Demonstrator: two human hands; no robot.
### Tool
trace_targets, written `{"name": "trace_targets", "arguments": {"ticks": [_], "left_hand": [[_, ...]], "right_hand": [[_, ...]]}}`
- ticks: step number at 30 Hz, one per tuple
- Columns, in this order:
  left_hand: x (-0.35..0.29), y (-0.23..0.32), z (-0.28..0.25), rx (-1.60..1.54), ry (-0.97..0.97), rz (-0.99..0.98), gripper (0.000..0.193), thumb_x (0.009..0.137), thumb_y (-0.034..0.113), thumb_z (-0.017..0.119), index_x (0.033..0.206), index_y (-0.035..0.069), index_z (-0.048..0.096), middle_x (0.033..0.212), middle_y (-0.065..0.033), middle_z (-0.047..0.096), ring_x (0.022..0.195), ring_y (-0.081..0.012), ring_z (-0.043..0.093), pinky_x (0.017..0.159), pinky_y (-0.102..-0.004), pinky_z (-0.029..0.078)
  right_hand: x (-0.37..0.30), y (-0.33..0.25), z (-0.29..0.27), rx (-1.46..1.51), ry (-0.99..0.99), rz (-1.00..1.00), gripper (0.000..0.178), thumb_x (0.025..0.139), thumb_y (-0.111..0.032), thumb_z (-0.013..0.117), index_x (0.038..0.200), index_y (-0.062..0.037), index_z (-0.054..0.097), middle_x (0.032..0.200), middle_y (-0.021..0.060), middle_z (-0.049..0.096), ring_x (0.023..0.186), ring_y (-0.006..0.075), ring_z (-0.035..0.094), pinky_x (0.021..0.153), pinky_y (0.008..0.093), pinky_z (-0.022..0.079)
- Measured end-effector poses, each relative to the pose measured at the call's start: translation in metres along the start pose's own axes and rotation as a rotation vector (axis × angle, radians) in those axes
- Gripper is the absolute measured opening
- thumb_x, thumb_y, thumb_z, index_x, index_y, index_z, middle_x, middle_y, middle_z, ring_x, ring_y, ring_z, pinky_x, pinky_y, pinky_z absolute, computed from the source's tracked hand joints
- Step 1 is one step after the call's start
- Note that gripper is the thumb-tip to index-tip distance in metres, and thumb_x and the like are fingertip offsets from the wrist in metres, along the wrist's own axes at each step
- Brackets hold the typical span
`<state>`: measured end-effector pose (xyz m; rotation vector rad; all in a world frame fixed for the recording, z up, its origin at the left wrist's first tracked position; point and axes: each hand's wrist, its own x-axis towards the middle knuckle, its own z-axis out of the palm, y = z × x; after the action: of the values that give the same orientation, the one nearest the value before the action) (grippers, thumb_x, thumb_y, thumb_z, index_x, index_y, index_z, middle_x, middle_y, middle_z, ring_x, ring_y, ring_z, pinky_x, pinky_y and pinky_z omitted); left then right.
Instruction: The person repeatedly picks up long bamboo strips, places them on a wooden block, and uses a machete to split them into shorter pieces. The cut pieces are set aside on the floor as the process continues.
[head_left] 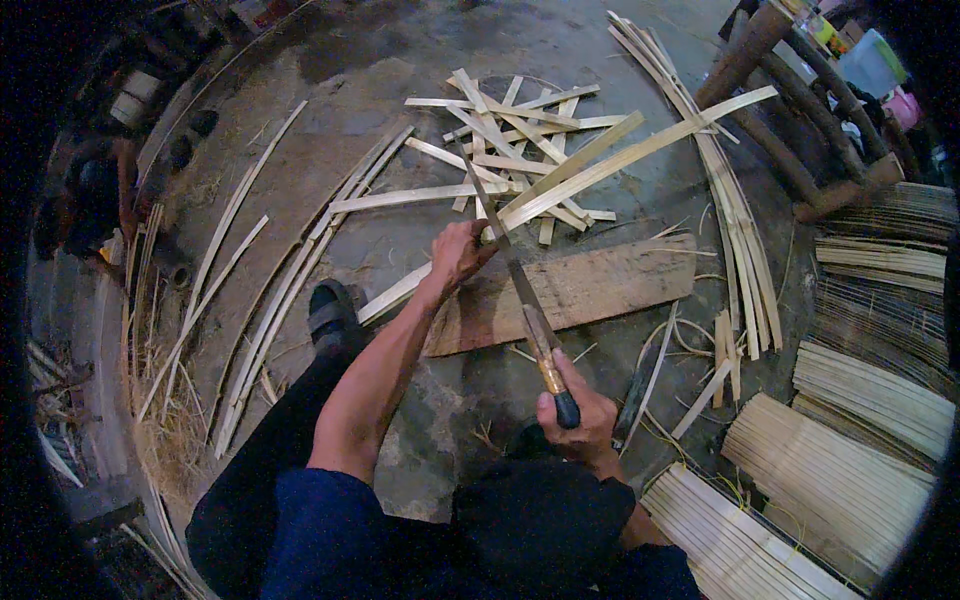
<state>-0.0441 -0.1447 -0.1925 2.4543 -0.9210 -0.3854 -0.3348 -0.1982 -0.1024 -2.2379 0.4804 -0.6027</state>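
Note:
My left hand (462, 252) is closed round a long pale bamboo strip (640, 152), which slants from beside my left foot up to the far right. My right hand (585, 415) grips the handle of a long knife (525, 290) with a narrow dark blade and a black handle end. The blade points away from me and crosses the strip just right of my left fingers; whether it touches the strip I cannot tell. Below the hands, a wooden plank (610, 285) lies on the floor. Beyond them, short bamboo pieces (535, 130) lie in a loose criss-cross heap.
Long bamboo strips (735, 230) lie at the right, with more long strips (300, 270) at the left. Bundled slats (830, 480) are stacked at the lower right. A wooden frame (800, 110) stands far right. Another person (95, 200) is at the left edge. My sandalled foot (332, 315) is nearby.

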Motion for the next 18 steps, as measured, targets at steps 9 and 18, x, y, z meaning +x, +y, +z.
{"name": "trace_targets", "arguments": {"ticks": [9,18], "left_hand": [[-0.002,-0.025,0.029,0.106,0.2,0.047,0.04,0.075,0.039,0.069,0.107,0.017,0.064,0.087,-0.0121,0.066,0.085,-0.0341,0.063,0.068,-0.0461,0.05],[-0.004,0.0,-0.006,0.069,0.076,-0.041,0.039,0.076,0.039,0.068,0.108,0.016,0.065,0.087,-0.0123,0.066,0.086,-0.0329,0.063,0.071,-0.0471,0.049]], "right_hand": [[-0.053,-0.003,-0.04,0.06,-0.072,0.063,0.052,0.079,-0.026,0.065,0.126,-0.0068,0.055,0.085,0.0151,0.069,0.067,0.0245,0.067,0.06,0.0344,0.054],[-0.012,-0.004,-0.013,0.023,-0.11,0.122,0.05,0.081,-0.022,0.064,0.127,-0.0071,0.054,0.071,0.0114,0.063,0.05,0.0167,0.057,0.052,0.0298,0.048]]}}
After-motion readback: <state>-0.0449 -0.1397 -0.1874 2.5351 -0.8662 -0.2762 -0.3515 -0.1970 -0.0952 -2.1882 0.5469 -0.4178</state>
